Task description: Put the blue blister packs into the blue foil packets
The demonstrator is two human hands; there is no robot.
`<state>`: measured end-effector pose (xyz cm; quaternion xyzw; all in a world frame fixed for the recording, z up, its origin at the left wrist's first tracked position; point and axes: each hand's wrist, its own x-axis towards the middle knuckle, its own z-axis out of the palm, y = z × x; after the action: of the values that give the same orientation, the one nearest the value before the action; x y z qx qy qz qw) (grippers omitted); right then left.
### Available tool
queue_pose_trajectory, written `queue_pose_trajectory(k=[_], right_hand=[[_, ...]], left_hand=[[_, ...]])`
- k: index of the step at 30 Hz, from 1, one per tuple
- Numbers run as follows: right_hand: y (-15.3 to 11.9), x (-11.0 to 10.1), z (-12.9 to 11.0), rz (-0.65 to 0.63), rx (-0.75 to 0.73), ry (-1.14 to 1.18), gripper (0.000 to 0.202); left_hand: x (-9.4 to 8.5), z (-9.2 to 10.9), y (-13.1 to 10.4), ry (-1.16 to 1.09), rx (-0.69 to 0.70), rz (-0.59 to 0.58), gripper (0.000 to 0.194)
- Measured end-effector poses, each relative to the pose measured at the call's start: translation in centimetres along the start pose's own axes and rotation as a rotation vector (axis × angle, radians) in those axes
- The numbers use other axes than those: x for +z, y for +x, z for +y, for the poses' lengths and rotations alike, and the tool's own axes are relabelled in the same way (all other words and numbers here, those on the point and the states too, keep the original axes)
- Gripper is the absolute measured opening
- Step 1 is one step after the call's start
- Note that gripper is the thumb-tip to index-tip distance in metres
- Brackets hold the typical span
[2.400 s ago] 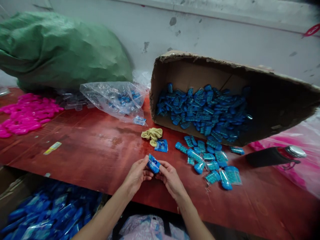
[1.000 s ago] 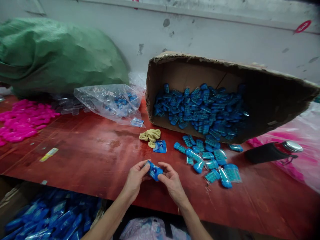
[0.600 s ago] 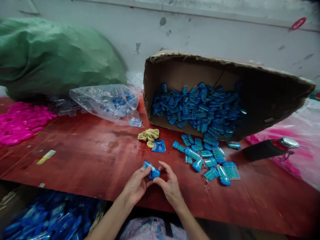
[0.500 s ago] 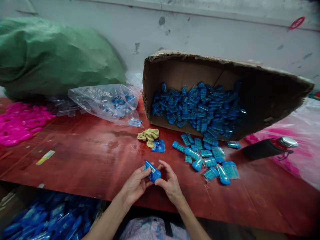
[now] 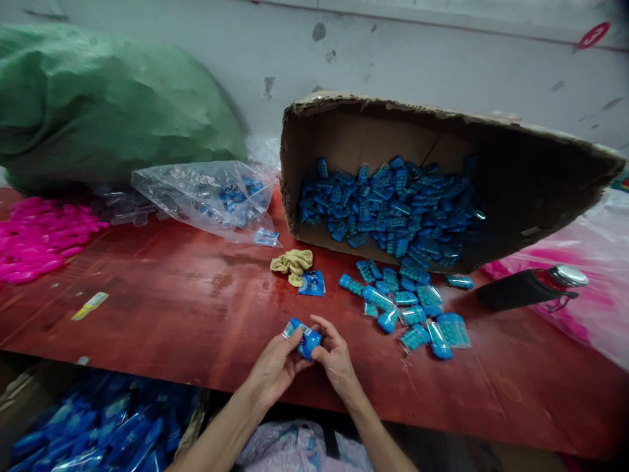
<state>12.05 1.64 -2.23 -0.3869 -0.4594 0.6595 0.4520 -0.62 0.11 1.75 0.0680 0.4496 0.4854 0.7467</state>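
Note:
My left hand (image 5: 278, 364) is closed on a small blue-capped container (image 5: 310, 341) with a printed blue label and barcode, its thumb lying across the label. My right hand (image 5: 337, 357) pinches the container's right end, thumb below and fingers above. Both hands are just over the table's front part. Right of them lies a loose group of similar clear containers (image 5: 415, 318) with blue caps and teal pellets inside. A flat blue printed label (image 5: 314, 283) rests beyond the hands, beside a crumpled yellowish cloth (image 5: 291, 263).
A cardboard box (image 5: 339, 134) on its side holds a heap of containers. A black bottle (image 5: 515, 290) lies at right. Left are a clear bag (image 5: 196, 196), pink pieces (image 5: 44, 236) and a green sack (image 5: 113, 105). Below the table edge are blue packs (image 5: 108, 426).
The container has turned slightly in my hands and shifted a little right, showing more of its label. My right thumb now presses against its capped end. The camera view has tilted slightly.

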Motion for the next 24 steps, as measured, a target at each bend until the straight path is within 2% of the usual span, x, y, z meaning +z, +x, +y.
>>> queue_pose_trajectory(k=[3,7,10,12,14,16,18,19,21,24], right_hand=[[0.0,-0.1,-0.6,-0.048,0.004,0.029,0.051],[0.0,-0.1,-1.6,-0.067,0.021,-0.049,0.038],[0.2,-0.3,-2.6,-0.106,-0.017,-0.251,0.022],[0.8,-0.8,-3.1,-0.066,-0.094,-0.404,0.024],[2.2,-1.5,-3.5,0.008,-0.191,-0.607,0.028],[4.4,-2.2,-3.7,0.065,-0.263,-0.902,0.027],[7.0,-2.6,-3.7,0.103,-0.278,-1.159,0.029],[8.4,-2.6,-3.5,0.109,-0.271,-1.219,0.031],[10.6,-2.4,-3.1,0.093,-0.255,-1.293,0.033],[12.0,-2.0,-2.4,0.027,-0.244,-1.399,0.035]], left_hand=[[0.3,0.0,0.0,-0.015,-0.015,0.060,0.016],[0.5,0.6,-0.1,0.010,-0.035,0.063,0.018],[-0.5,2.1,-0.3,0.179,0.076,0.091,0.020],[-2.1,3.9,-0.6,0.389,0.215,0.150,0.023],[-3.9,6.0,-0.8,0.655,0.344,0.259,0.027],[-5.5,7.8,-0.7,0.937,0.521,0.507,0.037],[-6.2,8.7,0.0,1.217,0.711,0.715,0.043],[-6.0,8.7,0.6,1.337,0.798,0.746,0.043],[-4.9,8.2,2.5,1.518,0.937,0.656,0.040],[-2.4,6.7,6.3,1.686,1.024,0.440,0.035]])
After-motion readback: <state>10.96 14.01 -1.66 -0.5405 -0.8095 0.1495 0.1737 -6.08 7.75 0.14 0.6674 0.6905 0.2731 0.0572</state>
